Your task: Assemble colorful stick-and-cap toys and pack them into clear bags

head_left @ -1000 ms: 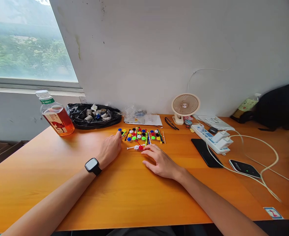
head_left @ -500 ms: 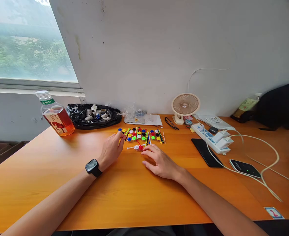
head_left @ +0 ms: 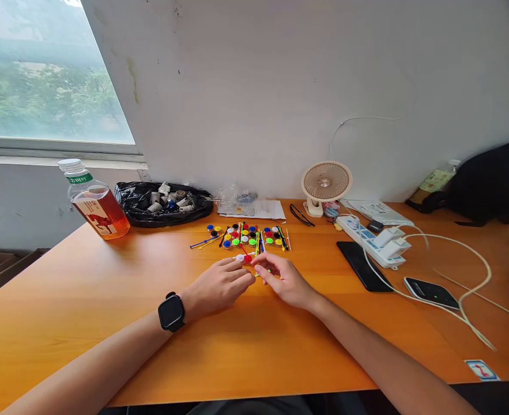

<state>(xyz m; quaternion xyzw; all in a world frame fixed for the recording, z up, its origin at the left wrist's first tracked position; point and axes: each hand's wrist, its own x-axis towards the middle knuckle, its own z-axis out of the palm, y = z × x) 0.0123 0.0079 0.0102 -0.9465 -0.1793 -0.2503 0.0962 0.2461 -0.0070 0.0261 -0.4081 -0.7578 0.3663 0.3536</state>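
My left hand (head_left: 222, 282) is closed, its fingertips pinching a thin yellow-green plastic stick (head_left: 261, 274). Facing it, my right hand (head_left: 286, 279) has its fingers curled around the stick's other end, though the exact grip is partly hidden. Just beyond my fingertips lie a red disc piece (head_left: 248, 259) and a white disc piece (head_left: 239, 258), with a red stick (head_left: 244, 249) leaning toward them. Behind these are rows of small coloured round pieces (head_left: 253, 242) with several sticks among them. A blue stick (head_left: 203, 241) rests to the left of the rows.
A bottle of reddish drink (head_left: 102, 213) and a black plastic bag (head_left: 168, 216) holding grey pieces stand at back left. Papers (head_left: 269, 210), glasses (head_left: 301, 215) and a small fan (head_left: 327, 181) line the wall. Rightward are a power strip (head_left: 373, 245), a black phone (head_left: 360, 265) and looping cables.
My left hand has moved right and nearer from the left end of the rows, bringing the yellow-green stick. My right hand's fingers have curled in, and blue and yellow sticks now show at the left.
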